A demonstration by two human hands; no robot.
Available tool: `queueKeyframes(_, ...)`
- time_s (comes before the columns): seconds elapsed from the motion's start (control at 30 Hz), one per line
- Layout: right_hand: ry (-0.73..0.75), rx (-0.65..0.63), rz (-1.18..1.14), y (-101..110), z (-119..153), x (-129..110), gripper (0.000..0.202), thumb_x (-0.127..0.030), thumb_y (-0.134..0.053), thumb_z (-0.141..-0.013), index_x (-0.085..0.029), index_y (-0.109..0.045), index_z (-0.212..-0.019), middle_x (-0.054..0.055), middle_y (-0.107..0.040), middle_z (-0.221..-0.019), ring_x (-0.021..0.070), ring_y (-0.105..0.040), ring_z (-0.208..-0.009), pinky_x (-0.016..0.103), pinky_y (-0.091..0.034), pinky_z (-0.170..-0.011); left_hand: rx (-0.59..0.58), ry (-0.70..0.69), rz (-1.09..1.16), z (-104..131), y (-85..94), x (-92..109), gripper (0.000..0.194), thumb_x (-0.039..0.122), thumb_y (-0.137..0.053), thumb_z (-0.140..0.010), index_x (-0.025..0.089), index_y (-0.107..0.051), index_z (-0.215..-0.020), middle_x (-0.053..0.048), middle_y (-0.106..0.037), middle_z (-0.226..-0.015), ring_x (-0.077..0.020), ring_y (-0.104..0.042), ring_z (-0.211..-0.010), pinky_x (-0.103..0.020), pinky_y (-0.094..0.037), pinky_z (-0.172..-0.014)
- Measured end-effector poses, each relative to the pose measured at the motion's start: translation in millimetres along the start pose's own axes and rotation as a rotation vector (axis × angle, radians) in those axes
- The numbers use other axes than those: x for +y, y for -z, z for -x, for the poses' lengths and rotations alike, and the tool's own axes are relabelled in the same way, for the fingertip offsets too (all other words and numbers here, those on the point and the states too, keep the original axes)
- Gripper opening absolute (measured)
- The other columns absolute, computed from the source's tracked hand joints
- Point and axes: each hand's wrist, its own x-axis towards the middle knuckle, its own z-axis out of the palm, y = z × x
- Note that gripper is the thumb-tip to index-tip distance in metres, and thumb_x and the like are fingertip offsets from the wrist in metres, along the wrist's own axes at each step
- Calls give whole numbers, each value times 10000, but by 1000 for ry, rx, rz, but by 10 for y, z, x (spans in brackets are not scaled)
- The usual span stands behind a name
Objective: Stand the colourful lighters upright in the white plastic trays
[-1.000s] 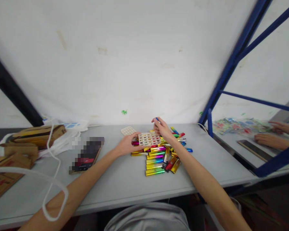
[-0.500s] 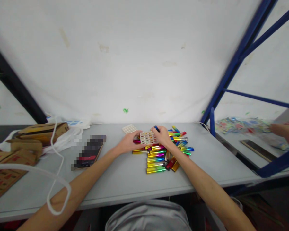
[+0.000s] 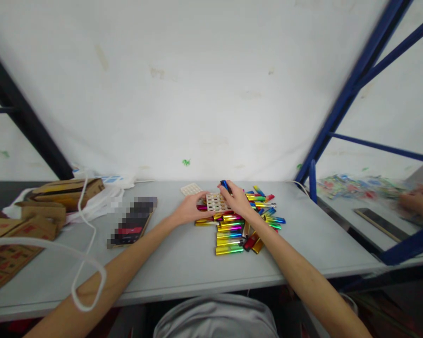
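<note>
My left hand [image 3: 189,209] grips the left edge of a pale perforated tray [image 3: 215,202], thumb and fingers on either side of it. Over the tray's right side, my right hand [image 3: 238,199] is closed on a blue lighter [image 3: 224,185], which stands tilted above the holes. Whether the lighter touches the tray I cannot tell. Beneath and around both hands lies a heap of shiny metallic lighters [image 3: 230,242] in gold, green, blue, red and purple. A second pale tray [image 3: 191,189] rests flat just behind my left hand.
A phone [image 3: 136,220], partly blurred out, lies left on the grey table [image 3: 183,267]. Cardboard boxes [image 3: 68,192] and a white cable [image 3: 91,234] are further left. Blue frame bars [image 3: 341,108] rise at right, beyond which are another person's hands [image 3: 418,202] and a phone [image 3: 382,224].
My right hand has tilted the blue lighter more upright over the tray, so more of it shows. The view has shifted slightly. The other person's hands have moved a little.
</note>
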Motion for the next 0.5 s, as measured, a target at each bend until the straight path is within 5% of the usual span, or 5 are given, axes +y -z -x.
queueKeyframes(0.1,131,7,40,-20,-14,6,400,-525,-451,-1039,-194,-671,-1003,76,-672,-970,211,-620,-943,311,-474,-835,16,20,9,-11,-12,1,757,497,-853,-687,170,-630,-1332,-108,-737,-1268,-318,-715,-1127,-442,-540,-1058)
queueKeyframes(0.27,67,47,172,-64,-14,19,445,-560,-482,-1021,-208,-584,-769,1,-584,-656,165,-522,-620,282,-414,-650,28,55,107,-20,-53,37,790,500,-893,-638,168,-649,-1312,-111,-748,-1249,-330,-716,-1128,-449,-551,-1050)
queueKeyframes(0.5,59,39,199,-79,-53,104,376,-521,-498,-1033,-209,-588,-844,47,-686,-782,192,-615,-723,281,-433,-700,23,51,314,-34,-159,-14,837,440,-944,-602,166,-634,-1330,-134,-741,-1262,-329,-712,-1141,-480,-560,-1035)
